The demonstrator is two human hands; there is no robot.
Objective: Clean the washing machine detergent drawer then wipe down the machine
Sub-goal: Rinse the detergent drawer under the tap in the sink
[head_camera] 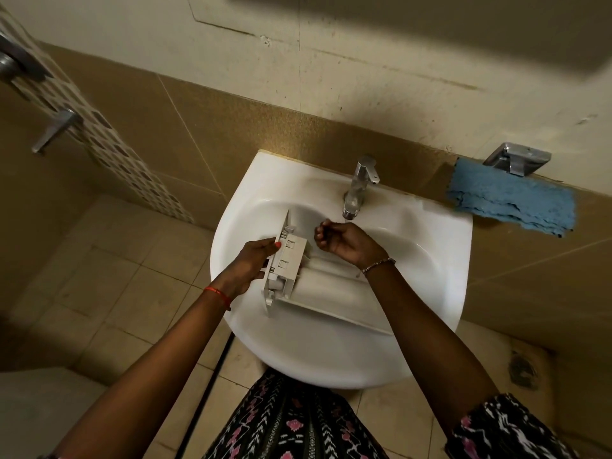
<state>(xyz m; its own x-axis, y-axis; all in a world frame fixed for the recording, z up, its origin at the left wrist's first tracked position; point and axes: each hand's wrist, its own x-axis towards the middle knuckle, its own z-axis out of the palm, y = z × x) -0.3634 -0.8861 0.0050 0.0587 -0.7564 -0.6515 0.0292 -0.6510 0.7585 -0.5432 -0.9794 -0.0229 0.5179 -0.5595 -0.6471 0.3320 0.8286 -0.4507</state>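
The left hand (251,265) grips the detergent drawer (291,266) lying in the sink (430,260), while the right hand (344,241), fingers curled on nothing, hovers under the tap (359,187).

The drawer (318,286) fills the sink's (331,359) left and front, and the tap (361,183) overhangs the back. Bare basin lies open at the right, behind the drawer.
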